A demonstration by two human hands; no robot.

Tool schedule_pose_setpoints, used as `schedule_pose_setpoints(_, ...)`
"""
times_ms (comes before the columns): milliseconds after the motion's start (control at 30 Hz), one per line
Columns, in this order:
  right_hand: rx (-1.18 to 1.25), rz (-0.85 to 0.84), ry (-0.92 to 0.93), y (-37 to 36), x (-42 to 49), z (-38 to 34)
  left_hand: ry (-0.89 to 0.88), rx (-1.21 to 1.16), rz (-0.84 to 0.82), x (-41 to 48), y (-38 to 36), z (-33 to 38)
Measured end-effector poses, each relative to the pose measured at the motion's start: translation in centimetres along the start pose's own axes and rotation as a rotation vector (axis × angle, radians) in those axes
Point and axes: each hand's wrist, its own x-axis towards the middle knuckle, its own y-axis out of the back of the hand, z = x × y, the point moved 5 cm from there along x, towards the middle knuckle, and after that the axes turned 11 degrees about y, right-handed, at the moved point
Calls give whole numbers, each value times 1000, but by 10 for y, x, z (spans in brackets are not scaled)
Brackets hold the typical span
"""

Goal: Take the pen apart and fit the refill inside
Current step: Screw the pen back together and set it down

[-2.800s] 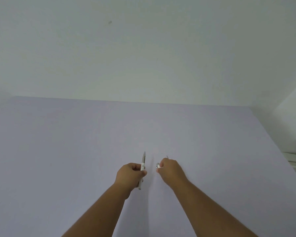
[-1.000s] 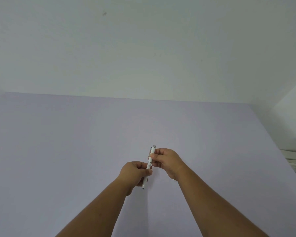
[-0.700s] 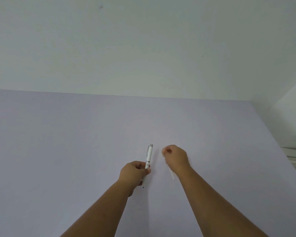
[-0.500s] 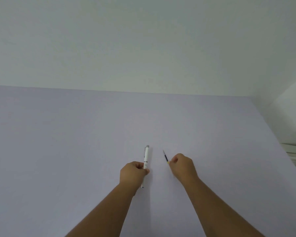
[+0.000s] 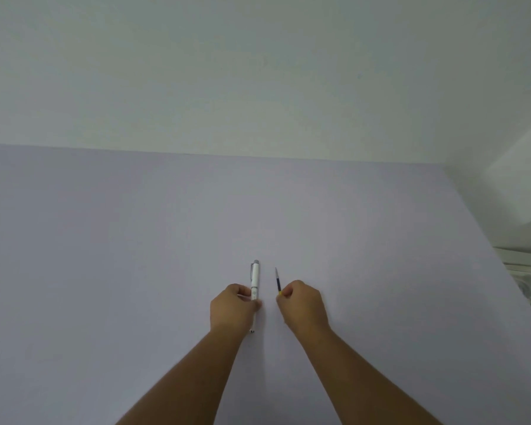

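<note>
1. While the left hand (image 5: 232,308) stays clamped mid-barrel on the white pen (image 5: 255,282), the right hand (image 5: 302,305) pinches the refill (image 5: 277,280) just beside it. Refill looks thin and bendy, so grip it low.

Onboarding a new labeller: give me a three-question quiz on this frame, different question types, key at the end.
1. True or false: the white pen lies flat on the lilac table, with neither hand touching it.
2. Multiple choice: the thin dark refill is held by A) the left hand, B) the right hand, C) both hands.
3. Fill in: the pen and the refill are ____ (touching / apart).

Key
1. False: the left hand's fingers grip the pen.
2. B.
3. Apart: a gap of table shows between them, and both point away from the person.
</note>
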Motion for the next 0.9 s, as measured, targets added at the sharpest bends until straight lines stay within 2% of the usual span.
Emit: schedule_pose_setpoints(900,68,23,9,-4,-4,-1,3,35,9,1,2,-4)
